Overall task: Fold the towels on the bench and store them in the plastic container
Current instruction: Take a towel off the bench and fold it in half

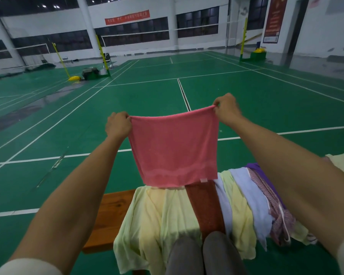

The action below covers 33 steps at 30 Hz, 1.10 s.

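Head view is showing left hand and right hand fingers pinching the pink towel top corners, towel hanging below the fingers above the worktop.

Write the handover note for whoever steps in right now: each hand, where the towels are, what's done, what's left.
Left hand: grip pinching the top left corner of the pink towel.
Right hand: grip pinching the top right corner.
The pink towel hangs in the air between both hands, spread out, its lower edge just above the pile.
The bench holds unfolded towels draped over it: pale yellow towels, a dark red towel, a white towel, a patterned cloth and a purple one.
Done: no folded towel is in view.
Left: fold the pink towel, then the rest. The plastic container is out of view; find it first.
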### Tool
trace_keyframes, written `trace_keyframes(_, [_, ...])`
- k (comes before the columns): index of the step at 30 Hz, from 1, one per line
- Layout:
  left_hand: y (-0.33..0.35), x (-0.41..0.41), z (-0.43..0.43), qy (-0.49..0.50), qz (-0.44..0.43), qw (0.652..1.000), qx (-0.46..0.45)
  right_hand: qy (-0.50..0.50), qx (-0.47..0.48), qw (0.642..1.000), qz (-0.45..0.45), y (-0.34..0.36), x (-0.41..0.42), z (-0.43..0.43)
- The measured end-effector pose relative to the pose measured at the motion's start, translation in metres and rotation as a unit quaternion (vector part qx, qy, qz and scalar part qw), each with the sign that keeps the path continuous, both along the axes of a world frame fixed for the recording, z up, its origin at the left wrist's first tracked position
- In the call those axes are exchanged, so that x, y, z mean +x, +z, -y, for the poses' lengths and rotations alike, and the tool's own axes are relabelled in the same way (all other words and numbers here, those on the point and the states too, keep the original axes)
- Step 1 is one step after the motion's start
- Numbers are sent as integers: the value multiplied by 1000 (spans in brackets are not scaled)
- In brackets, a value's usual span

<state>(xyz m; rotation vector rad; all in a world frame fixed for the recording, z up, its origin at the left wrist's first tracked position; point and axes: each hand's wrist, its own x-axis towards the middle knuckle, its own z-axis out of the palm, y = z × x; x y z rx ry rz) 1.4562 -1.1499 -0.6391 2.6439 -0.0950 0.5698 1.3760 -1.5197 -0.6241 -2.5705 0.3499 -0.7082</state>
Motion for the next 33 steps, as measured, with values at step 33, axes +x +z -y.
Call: trace_keyframes(33, [-9, 13, 37, -74, -113, 759, -637, -34, 444, 891, 83, -13, 15, 5])
